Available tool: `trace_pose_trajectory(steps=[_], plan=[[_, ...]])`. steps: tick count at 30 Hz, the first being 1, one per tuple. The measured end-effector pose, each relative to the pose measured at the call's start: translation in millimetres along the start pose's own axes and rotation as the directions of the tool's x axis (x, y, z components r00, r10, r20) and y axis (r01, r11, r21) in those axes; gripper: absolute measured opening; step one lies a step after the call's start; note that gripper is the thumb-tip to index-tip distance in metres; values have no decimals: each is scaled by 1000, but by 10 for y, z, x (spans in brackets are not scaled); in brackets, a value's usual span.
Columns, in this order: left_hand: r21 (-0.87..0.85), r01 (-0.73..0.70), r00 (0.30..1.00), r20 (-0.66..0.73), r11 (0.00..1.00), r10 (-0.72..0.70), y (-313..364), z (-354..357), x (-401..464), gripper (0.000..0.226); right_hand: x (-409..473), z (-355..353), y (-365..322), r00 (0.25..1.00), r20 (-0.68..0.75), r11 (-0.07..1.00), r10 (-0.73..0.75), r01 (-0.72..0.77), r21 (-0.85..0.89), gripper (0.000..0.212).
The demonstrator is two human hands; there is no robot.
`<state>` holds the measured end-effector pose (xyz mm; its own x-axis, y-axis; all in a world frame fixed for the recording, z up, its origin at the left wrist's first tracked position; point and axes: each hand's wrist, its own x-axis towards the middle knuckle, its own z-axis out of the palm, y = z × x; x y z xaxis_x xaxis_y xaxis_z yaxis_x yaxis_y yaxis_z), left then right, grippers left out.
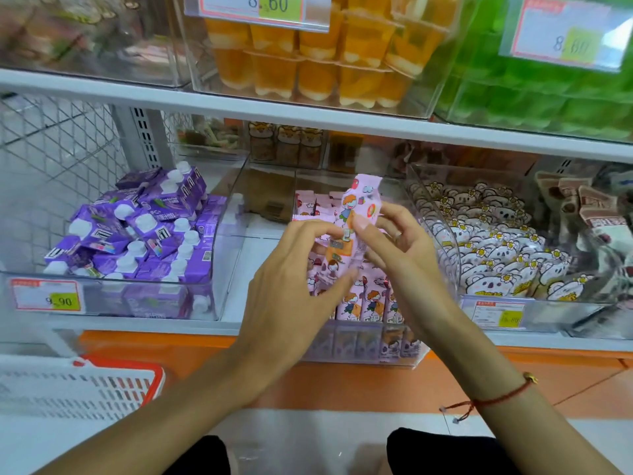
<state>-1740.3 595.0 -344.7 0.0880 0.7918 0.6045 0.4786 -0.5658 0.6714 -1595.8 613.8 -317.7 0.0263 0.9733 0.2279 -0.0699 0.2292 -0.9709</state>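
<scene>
A pink snack packet [356, 214] with a cartoon child printed on it stands upright between both hands, above a clear bin [359, 347] full of the same pink packets [370, 303]. My left hand [294, 279] grips the packet's lower part, fingers curled round it. My right hand [397, 241] pinches its upper right edge with thumb and fingers; a ring sits on one finger and a red string bracelet on the wrist. The packet's lower end is hidden behind my left hand.
Left bin holds purple drink cartons [137, 234]; right bin holds koala-printed packets [496, 255]. The upper shelf carries orange jelly cups [308, 63] and green ones [548, 90]. A white and red shopping basket [85, 385] sits at lower left on the floor.
</scene>
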Motion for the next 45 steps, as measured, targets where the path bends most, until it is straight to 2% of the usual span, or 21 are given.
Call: trace_pose_trajectory(steps=[2, 5, 7, 11, 15, 18, 22, 27, 31, 36, 39, 42, 45], plan=[[-46, 16, 1000, 2, 999, -16, 1, 1, 1, 35, 1, -27, -4, 1000, 11, 1000, -8, 8, 6, 51], [-138, 60, 997, 53, 989, -53, 13, 18, -8, 34, -10, -40, -12, 993, 116, 1000, 6, -9, 27, 24], [-128, 64, 996, 75, 990, -55, 4, 27, -17, 33, -25, -16, -3, 991, 133, 1000, -10, 7, 21, 22], [-66, 19, 1000, 11, 998, -18, -6, 18, 16, 43, -62, 47, 9, 988, 42, 985, -152, 154, -72, 4], [-169, 81, 997, -1, 982, -82, 33, 15, 37, 37, -87, 77, 2, 980, -14, 975, -197, 194, -109, 13], [-238, 107, 994, 35, 965, -101, 46, 10, 42, 36, -83, 80, -37, 988, -22, 985, -150, 148, -85, 18], [-361, 223, 974, 128, 905, -189, 71, -29, 97, 30, -33, 6, -96, 999, -45, 998, 8, -10, -63, 27], [-545, 398, 916, 277, 738, -290, 76, -35, 103, 21, -9, 26, -70, 980, -74, 979, 187, -192, -67, 35], [-583, 424, 905, 308, 693, -295, 56, -59, 128, 19, -4, 64, -68, 979, -56, 980, 194, -196, -39, 39], [-548, 386, 920, 286, 742, -267, 4, -98, 95, 19, -53, 111, -63, 995, -16, 995, 96, -96, -18, 25], [-447, 276, 958, 204, 851, -204, -4, -148, 81, 28, -66, 163, -32, 1000, 11, 1000, 22, -21, -23, 15], [-367, 148, 988, 99, 918, -119, -70, -198, 75, 40, -74, 194, 10, 993, 93, 995, -76, 81, -55, 20], [-337, 71, 995, 93, 939, -42, -114, -246, 55, 46, -118, 196, 10, 972, 141, 974, -186, 201, -105, 28]])
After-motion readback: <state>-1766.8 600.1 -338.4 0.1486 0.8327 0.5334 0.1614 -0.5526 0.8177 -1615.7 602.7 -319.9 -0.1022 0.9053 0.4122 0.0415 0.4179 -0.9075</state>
